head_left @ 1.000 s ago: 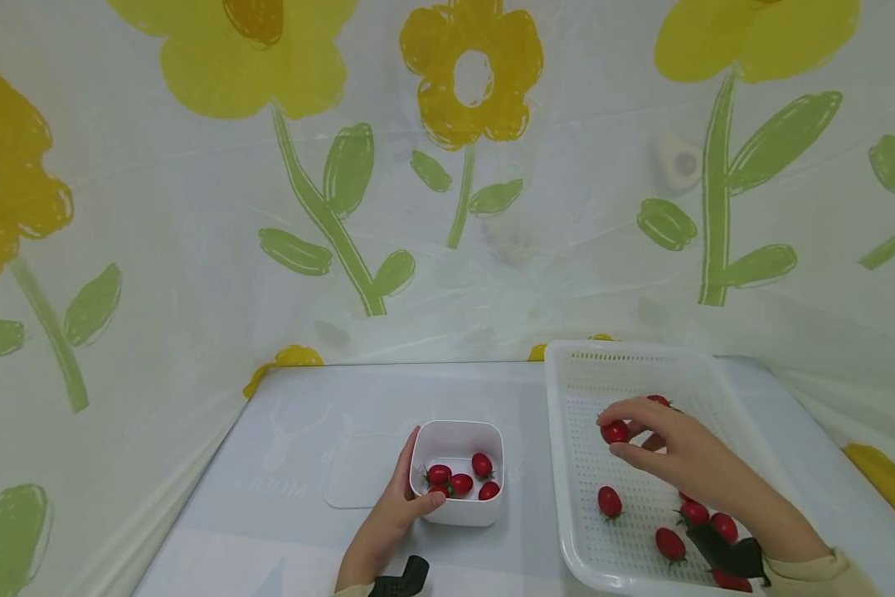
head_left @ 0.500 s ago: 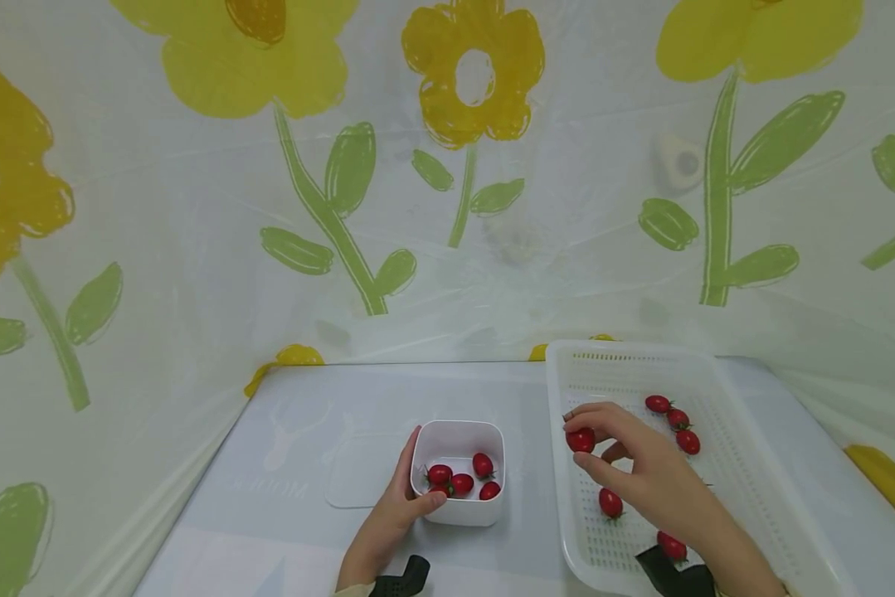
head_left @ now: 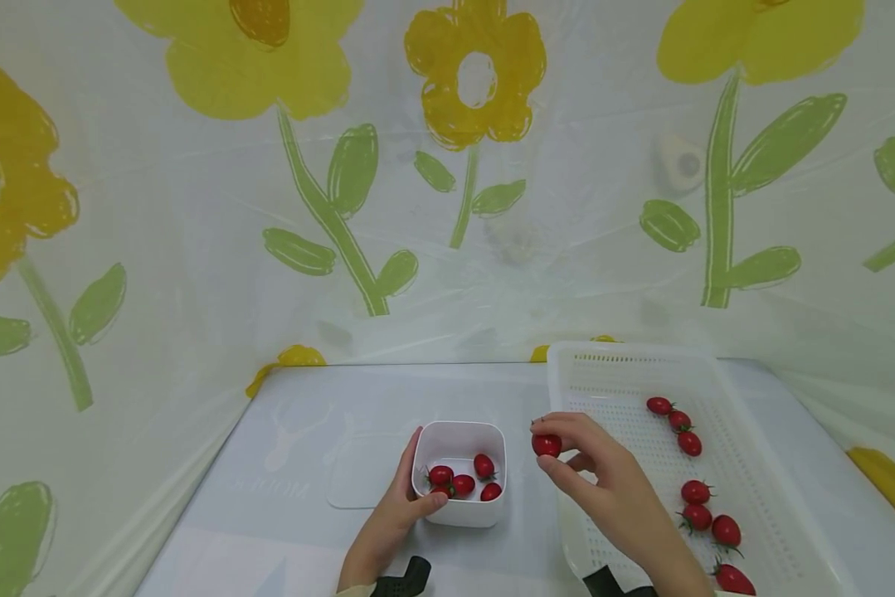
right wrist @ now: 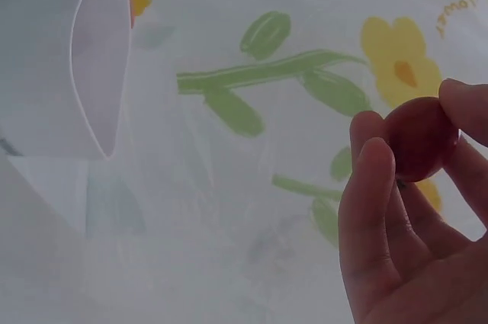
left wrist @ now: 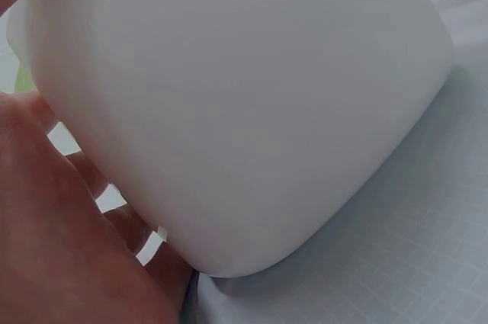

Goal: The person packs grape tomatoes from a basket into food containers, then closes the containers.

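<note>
Head view: the right hand (head_left: 611, 489) pinches a cherry tomato (head_left: 546, 445) between thumb and fingertips, above the gap between the small white box (head_left: 458, 510) and the white basket (head_left: 746, 448). The left hand (head_left: 387, 526) grips the box's near-left side on the tabletop (head_left: 313, 398); four tomatoes lie inside.

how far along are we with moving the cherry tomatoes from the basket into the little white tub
Done: four or five tomatoes lie in the white tub, which the left hand steadies. In hand: the right hand pinches one tomato between basket and tub. Left: seven tomatoes remain visible in the white basket.
</note>
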A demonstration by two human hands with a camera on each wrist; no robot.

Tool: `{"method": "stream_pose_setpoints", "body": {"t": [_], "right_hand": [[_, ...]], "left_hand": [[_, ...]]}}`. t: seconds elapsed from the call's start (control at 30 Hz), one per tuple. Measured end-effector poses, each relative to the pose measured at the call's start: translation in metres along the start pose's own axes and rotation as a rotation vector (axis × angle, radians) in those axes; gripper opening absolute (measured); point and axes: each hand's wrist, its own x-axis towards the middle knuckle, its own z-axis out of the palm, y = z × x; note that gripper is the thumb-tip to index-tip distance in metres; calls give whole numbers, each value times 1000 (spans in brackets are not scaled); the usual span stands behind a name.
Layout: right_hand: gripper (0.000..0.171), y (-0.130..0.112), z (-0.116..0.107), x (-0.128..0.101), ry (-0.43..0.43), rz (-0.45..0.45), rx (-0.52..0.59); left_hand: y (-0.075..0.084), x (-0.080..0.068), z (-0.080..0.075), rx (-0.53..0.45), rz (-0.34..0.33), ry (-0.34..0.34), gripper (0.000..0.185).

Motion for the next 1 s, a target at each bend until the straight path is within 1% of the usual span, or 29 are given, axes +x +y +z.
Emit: {"method": "stream_pose_setpoints", "body": {"t": [0.17, 0.3, 0.4, 0.5, 0.6, 0.67, 0.83, 1.0], "right_hand": [[26, 3, 9, 1, 54, 57, 32], [27, 4, 17, 3, 97, 109, 64], [27, 3, 22, 5, 126, 140, 121], [27, 0, 27, 6, 137, 165, 189], [27, -2, 31, 7, 132, 167, 241], [27, -2, 34, 8, 132, 167, 254], [29, 1, 42, 10, 147, 155, 231], [30, 5, 55, 13, 151, 121, 221]], "left_hand": [[0, 1, 1, 8, -14, 1, 80], [0, 1, 2, 3, -8, -3, 79], [0, 0, 2, 1, -5, -3, 79], [1, 0, 3, 7, -17, 5, 78], [1, 0, 4, 14, -27, 10, 78], [0, 1, 4, 21, -29, 9, 78], [0, 2, 3, 34, -35, 17, 78], [3, 1, 2, 48, -40, 30, 79]]}}
